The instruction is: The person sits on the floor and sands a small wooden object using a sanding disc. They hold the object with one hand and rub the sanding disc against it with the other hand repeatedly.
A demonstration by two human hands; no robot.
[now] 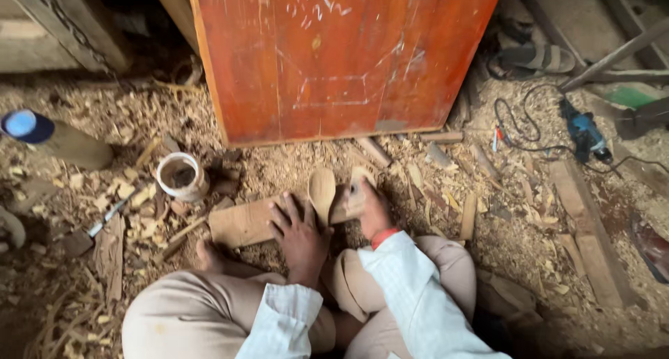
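A: Shavings (139, 122) are lying everywhere around me. What are you seeing on the far left?

B: A bottle (52, 137) with a blue cap is lying on its side there. Just right of it, a small white cup (181, 176) is standing upright among the chips, and a thin metal tool (108, 216) is lying below it. What are your hands doing?

A: I am crouching with both knees up. My left hand (301, 230) is pressing down flat, fingers spread open, on a board (240, 223) that is lying on the ground. Its fingertips are touching the handle end of a wooden spoon (322, 192).

B: Where is the spoon sitting?

A: It is resting across the board's right end, bowl pointing away from me, between my two hands. My right hand (366, 207) is gripping a second wooden piece (357, 190) just beside the spoon, fingers curling around it. I cannot tell whether the two pieces are touching.

B: And behind them?

A: A big red panel (334, 59) with chalk lines is standing upright, its lower edge near the spoon. Further right, planks (589, 233) are lying in the dust, a blue power tool (584, 136) is trailing its black cord (519, 126), and a sandal (533, 58) is sitting at the top.
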